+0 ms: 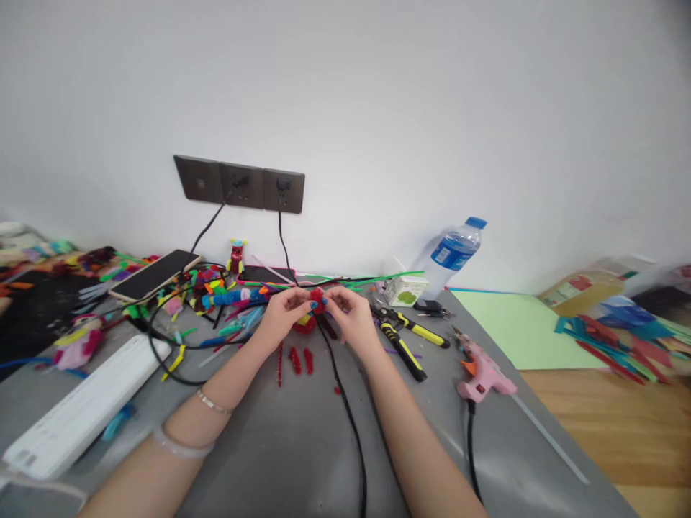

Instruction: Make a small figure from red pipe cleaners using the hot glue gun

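A small red fuzzy pipe cleaner piece is pinched between the fingertips of both hands, above the grey table. My left hand grips it from the left, thumb and index finger closed. From the right my right hand closes on the same piece; its exact shape is partly hidden by the fingers. Just below the hands lies a red and yellow fuzzy part. Closer to me, short red pipe cleaner pieces rest on the table. A black cable runs beneath the hands.
Yellow-black pliers, a pink glue gun and a water bottle stand or lie to the right. On the left are a white power strip, a phone and many coloured pipe cleaners. A small fuzzy figure stands near the wall.
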Action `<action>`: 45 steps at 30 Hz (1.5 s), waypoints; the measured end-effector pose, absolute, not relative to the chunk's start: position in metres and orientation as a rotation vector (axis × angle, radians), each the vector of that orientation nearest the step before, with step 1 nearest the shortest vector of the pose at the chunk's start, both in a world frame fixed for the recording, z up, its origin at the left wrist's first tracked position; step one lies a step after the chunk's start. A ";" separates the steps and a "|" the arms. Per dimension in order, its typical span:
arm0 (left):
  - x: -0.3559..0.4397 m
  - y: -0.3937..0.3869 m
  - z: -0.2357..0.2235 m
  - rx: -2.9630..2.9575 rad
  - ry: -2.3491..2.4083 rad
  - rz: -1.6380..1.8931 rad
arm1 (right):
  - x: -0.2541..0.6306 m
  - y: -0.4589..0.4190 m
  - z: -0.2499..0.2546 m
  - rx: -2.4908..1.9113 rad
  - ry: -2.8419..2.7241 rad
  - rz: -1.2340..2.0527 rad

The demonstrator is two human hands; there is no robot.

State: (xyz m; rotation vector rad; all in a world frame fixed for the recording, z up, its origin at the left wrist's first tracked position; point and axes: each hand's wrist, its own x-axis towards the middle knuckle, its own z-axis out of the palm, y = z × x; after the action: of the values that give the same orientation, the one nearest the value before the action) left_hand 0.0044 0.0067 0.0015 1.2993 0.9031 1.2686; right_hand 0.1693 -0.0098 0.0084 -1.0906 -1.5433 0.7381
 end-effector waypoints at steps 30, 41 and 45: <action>0.005 0.009 -0.002 1.288 0.896 1.252 | 0.169 -0.006 0.005 -1.062 -1.492 0.810; 0.008 0.007 -0.001 1.128 0.861 1.260 | 0.167 -0.004 0.007 -0.957 -1.442 0.799; 0.008 0.007 -0.002 1.084 0.841 1.264 | 0.169 -0.003 0.009 -0.897 -1.423 0.772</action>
State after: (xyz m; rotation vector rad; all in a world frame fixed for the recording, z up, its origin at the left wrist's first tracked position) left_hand 0.0082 0.0075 -0.0024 1.0840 0.8411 1.2642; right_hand 0.1694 -0.0028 0.0086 -0.8974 -1.4225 0.7723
